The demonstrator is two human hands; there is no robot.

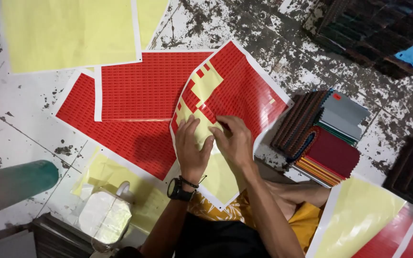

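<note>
Both grips on tilted sticker sheet

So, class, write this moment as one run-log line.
left hand: flat on red sticker sheet | right hand: fingers picking at its sticker edge | beside: fabric swatch books | floor

I'm seeing the red sticker sheet lying tilted across my lap, its near part already showing bare yellow backing, perhaps curling slightly at the edge.
</note>
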